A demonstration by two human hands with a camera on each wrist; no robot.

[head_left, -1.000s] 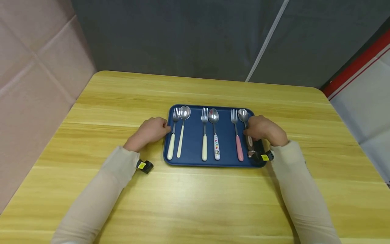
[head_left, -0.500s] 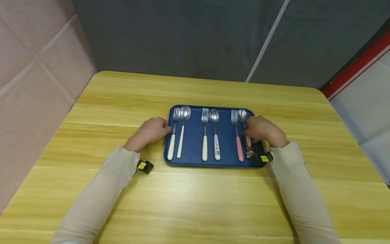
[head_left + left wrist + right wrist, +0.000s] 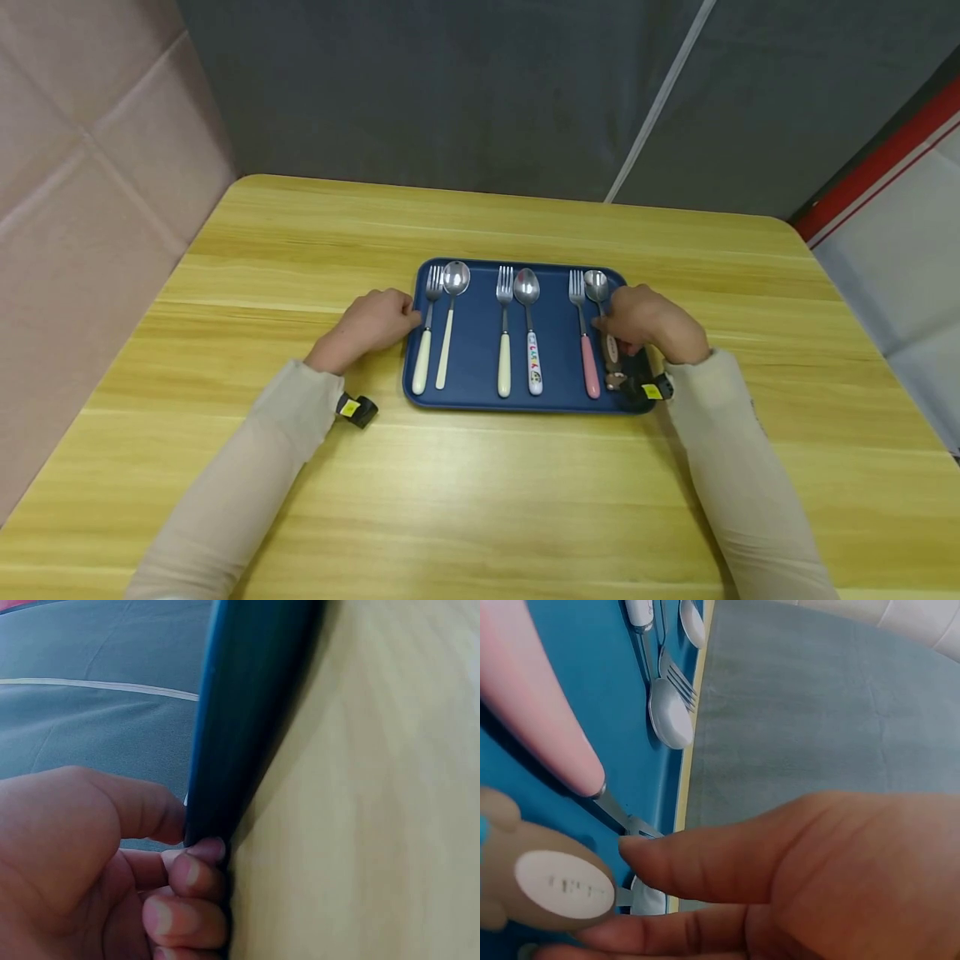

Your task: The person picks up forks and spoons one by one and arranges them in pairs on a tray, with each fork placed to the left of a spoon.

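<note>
The right hand [image 3: 651, 321] pinches the brown-handled spoon [image 3: 609, 337] at the blue tray's [image 3: 472, 392] right edge, its long axis running bowl-away toward the far rim, while the left hand [image 3: 369, 323], curled, grips the tray's left rim, well apart from it.

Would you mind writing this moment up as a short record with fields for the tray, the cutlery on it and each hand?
surface: wooden table
tray: blue tray, lying flat on the table
cutlery: three fork-and-spoon pairs side by side, bowls and tines pointing away from the person
left hand: left hand holds the tray's left rim, thumb and fingertips on the edge
right hand: right hand pinches the brown-handled spoon at the tray's right end
beside that spoon: pink-handled fork
</note>
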